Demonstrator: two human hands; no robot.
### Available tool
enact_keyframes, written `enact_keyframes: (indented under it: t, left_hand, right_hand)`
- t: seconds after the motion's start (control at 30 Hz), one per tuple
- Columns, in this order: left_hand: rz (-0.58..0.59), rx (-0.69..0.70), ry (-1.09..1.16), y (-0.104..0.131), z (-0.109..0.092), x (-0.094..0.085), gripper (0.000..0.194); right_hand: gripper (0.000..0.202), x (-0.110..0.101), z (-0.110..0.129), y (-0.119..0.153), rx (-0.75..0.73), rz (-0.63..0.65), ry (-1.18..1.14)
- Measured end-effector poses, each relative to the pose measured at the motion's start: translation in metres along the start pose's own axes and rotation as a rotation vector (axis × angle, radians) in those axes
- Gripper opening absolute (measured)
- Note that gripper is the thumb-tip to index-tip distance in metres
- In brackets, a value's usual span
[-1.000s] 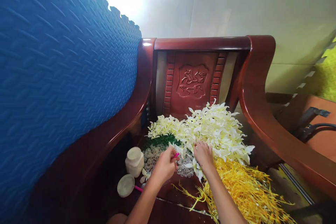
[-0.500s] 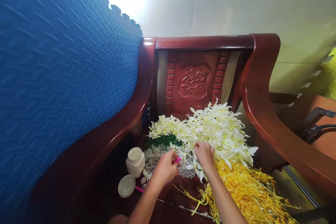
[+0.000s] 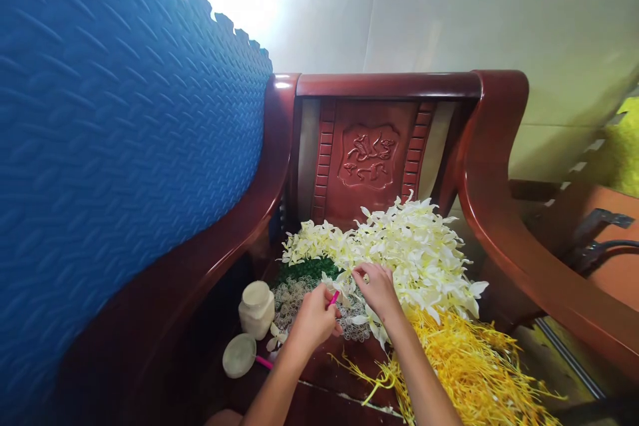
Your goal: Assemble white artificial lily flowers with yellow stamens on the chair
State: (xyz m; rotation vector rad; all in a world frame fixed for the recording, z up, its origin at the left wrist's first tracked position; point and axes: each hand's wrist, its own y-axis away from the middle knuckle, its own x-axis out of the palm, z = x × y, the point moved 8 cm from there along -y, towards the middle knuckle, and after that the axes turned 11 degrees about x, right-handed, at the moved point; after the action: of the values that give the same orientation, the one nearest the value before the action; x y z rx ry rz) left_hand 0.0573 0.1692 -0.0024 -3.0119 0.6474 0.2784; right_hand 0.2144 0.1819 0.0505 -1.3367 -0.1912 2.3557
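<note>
My left hand (image 3: 315,317) is closed around a slim pink stick (image 3: 335,297), whose end pokes out past the fingertips. White artificial petals show just beyond those fingers, and I cannot tell whether they are attached to the stick. To the right, my right hand (image 3: 377,289) is bent at the wrist with thumb and fingers pinched together; what is between them is too small or hidden to name. Behind it rises a heap of white artificial flowers (image 3: 424,249). Small pale rings (image 3: 294,296) and dark green pieces (image 3: 312,269) lie beyond the left hand.
A white jar (image 3: 256,311) and a round lid-like dish (image 3: 239,355) stand on the left of the wooden chair seat, with a second pink stick (image 3: 263,362). Yellow stringy stamens (image 3: 469,366) pile at the right. Curved armrests (image 3: 492,213) and a blue foam mat (image 3: 150,113) flank the seat.
My right hand has shifted left, closer to my left hand. The pink stick in my left hand now tilts more upward.
</note>
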Motion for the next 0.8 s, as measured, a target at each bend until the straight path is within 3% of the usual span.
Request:
enact_keyframes:
  t: [0.33,0.5,0.6,0.8]
  left_hand:
    - [-0.005,0.006,0.102,-0.002,-0.001,0.001,0.014]
    - [-0.028,0.056,0.133,-0.004,-0.011,-0.002,0.009]
    - [-0.064,0.159,0.137,-0.006,-0.02,-0.007,0.007]
    - [-0.016,0.314,0.22,-0.004,-0.043,-0.006,0.012]
  right_hand:
    - [0.016,-0.014,0.005,0.003,-0.042,-0.059,-0.057]
    - [0.016,-0.024,0.02,0.008,-0.116,-0.044,-0.106]
    - [0.016,-0.038,0.032,0.014,-0.131,-0.016,-0.243]
    - [0.026,-0.075,0.036,0.032,0.049,-0.003,-0.647]
